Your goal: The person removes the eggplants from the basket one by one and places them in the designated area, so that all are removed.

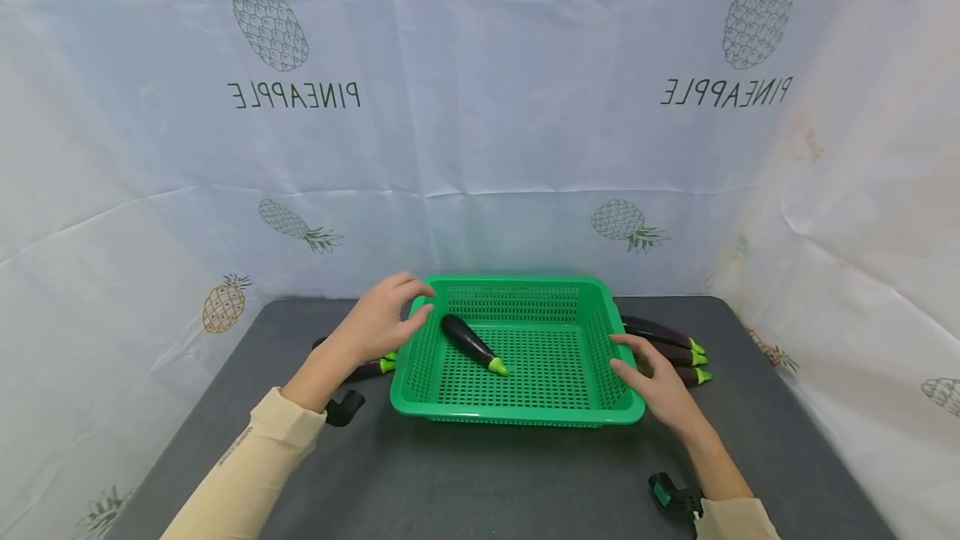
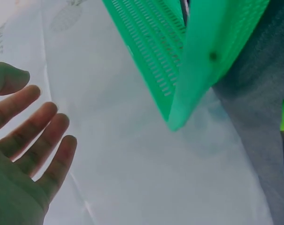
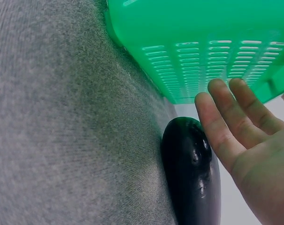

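A green plastic basket [image 1: 517,417] with slotted walls stands on the dark table, and a single eggplant [image 1: 468,340] lies slanted inside it. By the basket's left rim is my left hand [image 1: 384,317]; the left wrist view shows its fingers [image 2: 55,133] spread and apart from the basket. My right hand [image 1: 658,380] is at the right rim, its fingers [image 3: 238,110] extended near the outer wall. Whether they touch that wall I cannot tell. Below this hand, in the right wrist view, lies a dark eggplant [image 3: 191,168]. Neither hand holds anything.
Several eggplants [image 1: 667,336] with bright green caps lie right of the basket. More eggplants [image 1: 372,369] lie left of it, partly behind my left arm. A white curtain [image 1: 480,132] with pineapple prints hangs behind and beside the dark table [image 1: 480,482].
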{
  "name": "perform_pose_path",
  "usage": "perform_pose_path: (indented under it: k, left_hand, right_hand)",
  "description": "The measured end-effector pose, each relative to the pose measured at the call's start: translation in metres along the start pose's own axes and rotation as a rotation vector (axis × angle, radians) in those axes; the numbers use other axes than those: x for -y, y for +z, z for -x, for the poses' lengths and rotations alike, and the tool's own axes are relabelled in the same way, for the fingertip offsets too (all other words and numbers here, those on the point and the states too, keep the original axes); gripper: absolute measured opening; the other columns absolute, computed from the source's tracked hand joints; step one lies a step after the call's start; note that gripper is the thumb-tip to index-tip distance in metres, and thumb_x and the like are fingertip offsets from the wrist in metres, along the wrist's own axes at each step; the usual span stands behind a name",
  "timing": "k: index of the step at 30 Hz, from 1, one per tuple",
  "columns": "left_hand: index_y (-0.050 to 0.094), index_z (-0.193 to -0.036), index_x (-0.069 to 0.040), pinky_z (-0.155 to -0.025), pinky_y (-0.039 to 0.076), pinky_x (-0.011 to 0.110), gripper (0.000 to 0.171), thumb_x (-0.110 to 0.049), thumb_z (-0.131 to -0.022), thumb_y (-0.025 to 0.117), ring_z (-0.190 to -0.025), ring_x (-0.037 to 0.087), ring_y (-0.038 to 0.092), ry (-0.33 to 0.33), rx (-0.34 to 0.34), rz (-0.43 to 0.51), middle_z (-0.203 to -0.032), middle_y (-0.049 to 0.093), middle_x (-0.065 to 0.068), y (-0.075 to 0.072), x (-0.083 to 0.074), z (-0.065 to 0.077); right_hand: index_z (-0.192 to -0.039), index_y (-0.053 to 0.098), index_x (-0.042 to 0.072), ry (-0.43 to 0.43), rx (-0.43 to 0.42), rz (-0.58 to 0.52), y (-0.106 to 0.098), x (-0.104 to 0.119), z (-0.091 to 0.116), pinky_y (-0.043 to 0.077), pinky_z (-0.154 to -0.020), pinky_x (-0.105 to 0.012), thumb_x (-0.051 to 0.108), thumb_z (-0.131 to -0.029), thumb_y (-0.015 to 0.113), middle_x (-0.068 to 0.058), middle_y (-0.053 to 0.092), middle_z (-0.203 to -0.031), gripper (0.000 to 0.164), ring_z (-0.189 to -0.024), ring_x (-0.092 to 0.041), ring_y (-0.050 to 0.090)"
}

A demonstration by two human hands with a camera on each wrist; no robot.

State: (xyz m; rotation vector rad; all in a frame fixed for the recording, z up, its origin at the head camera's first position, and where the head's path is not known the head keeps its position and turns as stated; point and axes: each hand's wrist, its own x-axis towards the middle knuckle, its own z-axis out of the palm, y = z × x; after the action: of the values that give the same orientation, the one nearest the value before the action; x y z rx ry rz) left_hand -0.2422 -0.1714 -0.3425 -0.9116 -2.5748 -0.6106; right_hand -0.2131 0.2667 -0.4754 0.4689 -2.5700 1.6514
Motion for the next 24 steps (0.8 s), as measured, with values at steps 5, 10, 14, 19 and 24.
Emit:
perform_pose_path:
  k: [5,10,14,19,24]
  left_hand:
    - [0.072,-0.113,-0.008,-0.090,0.054,0.047,0.018,-0.013,-0.096,0.071,-0.106,0.029,0.063,0.047,0.036,-0.041,-0.112,0.067,0.009,0.007,-0.004,-0.014]
    - [0.072,-0.114,-0.011,-0.089,0.053,0.045,0.019,-0.018,-0.096,0.071,-0.105,0.027,0.062,0.079,0.102,-0.091,-0.113,0.065,0.007,0.018,-0.008,-0.028]
    - [0.071,-0.117,-0.011,-0.090,0.053,0.045,0.022,-0.021,-0.098,0.070,-0.107,0.027,0.062,0.077,0.158,-0.109,-0.116,0.064,0.007,0.025,-0.011,-0.037]
    - [0.070,-0.121,-0.013,-0.092,0.052,0.045,0.025,-0.024,-0.099,0.068,-0.110,0.027,0.061,0.045,0.215,-0.138,-0.121,0.063,0.006,0.032,-0.013,-0.046]
    - [0.068,-0.124,-0.013,-0.093,0.051,0.045,0.028,-0.026,-0.100,0.067,-0.113,0.028,0.059,0.023,0.249,-0.153,-0.124,0.061,0.007,0.040,-0.012,-0.054]
  right_hand:
    - [-0.151,0.044,0.011,-0.004,0.001,0.002,0.000,0.000,-0.001,0.023,-0.109,-0.075,0.026,-0.106,0.058,-0.021,0.028,-0.162,0.049,-0.149,-0.052,0.018]
    - [-0.151,0.044,0.011,-0.006,0.001,0.000,-0.001,0.000,0.000,0.023,-0.109,-0.075,0.025,-0.106,0.058,-0.020,0.028,-0.162,0.049,-0.149,-0.052,0.018]
    - [-0.151,0.044,0.010,-0.004,0.000,0.000,-0.001,0.000,0.000,0.023,-0.109,-0.075,0.025,-0.106,0.058,-0.020,0.028,-0.162,0.049,-0.149,-0.052,0.017]
    - [-0.151,0.043,0.009,-0.002,0.004,0.011,-0.001,0.001,0.000,0.022,-0.110,-0.075,0.025,-0.107,0.057,-0.022,0.027,-0.162,0.049,-0.149,-0.053,0.017]
    - [-0.151,0.043,0.009,-0.004,0.007,0.018,-0.001,0.001,-0.001,0.022,-0.110,-0.075,0.025,-0.107,0.057,-0.023,0.027,-0.162,0.050,-0.149,-0.053,0.016]
